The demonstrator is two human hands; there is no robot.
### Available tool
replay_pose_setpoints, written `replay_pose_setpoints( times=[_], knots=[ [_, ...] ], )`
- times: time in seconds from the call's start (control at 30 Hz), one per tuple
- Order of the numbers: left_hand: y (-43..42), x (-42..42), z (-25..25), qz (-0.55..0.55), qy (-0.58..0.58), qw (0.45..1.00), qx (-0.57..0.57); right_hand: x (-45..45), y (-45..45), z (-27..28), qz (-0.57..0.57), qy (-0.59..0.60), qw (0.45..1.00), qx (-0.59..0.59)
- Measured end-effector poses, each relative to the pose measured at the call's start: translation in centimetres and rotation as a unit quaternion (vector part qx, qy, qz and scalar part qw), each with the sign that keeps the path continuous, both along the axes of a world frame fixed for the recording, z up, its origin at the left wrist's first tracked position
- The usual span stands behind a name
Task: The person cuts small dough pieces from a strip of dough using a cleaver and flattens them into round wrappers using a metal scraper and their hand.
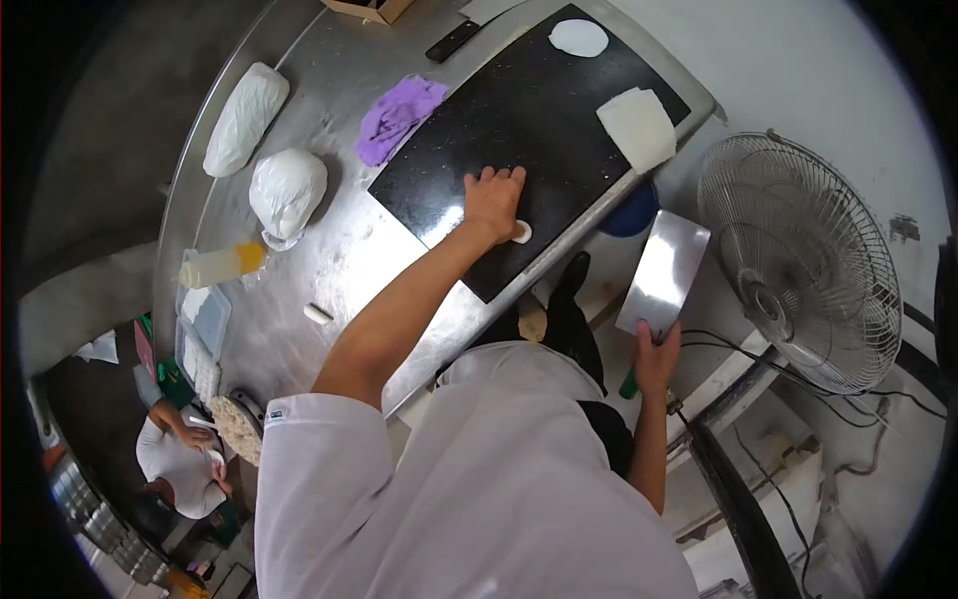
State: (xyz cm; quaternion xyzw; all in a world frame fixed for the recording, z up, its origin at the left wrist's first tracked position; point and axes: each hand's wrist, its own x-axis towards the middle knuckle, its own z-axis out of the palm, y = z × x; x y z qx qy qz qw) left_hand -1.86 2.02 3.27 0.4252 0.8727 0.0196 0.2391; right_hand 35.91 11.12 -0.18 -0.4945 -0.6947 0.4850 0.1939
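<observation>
My left hand (492, 203) lies on the black board (449, 140) with its fingers spread. Beside the heel of this hand a small white piece of dough (522, 232) shows; how much of it is under the palm is hidden. Away from the board, off to the right, my right hand (657, 357) is closed on a cleaver (667, 272) with a broad shiny blade and a green handle. At the board's far end rests a flat white dough round (579, 38). A folded white cloth (639, 130) overlaps its right edge.
On the metal table (299, 270) are a purple cloth (399, 115), two white plastic-wrapped bundles (246, 120), a yellow-capped bottle (222, 266) and a tray of filling (238, 431). Another knife (454, 42) lies behind. A large fan (798, 265) stands right; another person (180, 454) works lower left.
</observation>
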Motion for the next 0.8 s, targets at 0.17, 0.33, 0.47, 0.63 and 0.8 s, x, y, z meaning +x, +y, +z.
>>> replay_pose_setpoints(
  times=[0.17, 0.33, 0.47, 0.63, 0.8],
  knots=[
    [3.0, -2.2, -2.2, 0.009, -0.285, 0.958, -0.005, -2.7, 5.0, 1.8, 0.071, 0.017, 0.996, -0.049],
    [3.4, 3.6, -5.9, 0.037, 0.027, 0.973, 0.227, -10.7, 10.5, 5.1, 0.091, 0.105, 0.980, -0.145],
    [3.4, 3.6, -4.9, -0.041, 0.046, 0.985, 0.162, -16.5, 15.7, 1.3, 0.045, 0.198, 0.970, -0.133],
    [2.9, 3.2, -5.0, -0.063, 0.021, 0.982, 0.175, -20.4, 20.1, -3.9, 0.084, -0.042, 0.987, -0.132],
    [3.0, 3.0, -4.3, -0.074, -0.004, 0.981, 0.182, -20.0, 19.0, -3.0, 0.012, 0.065, 0.988, -0.140]
  ],
)
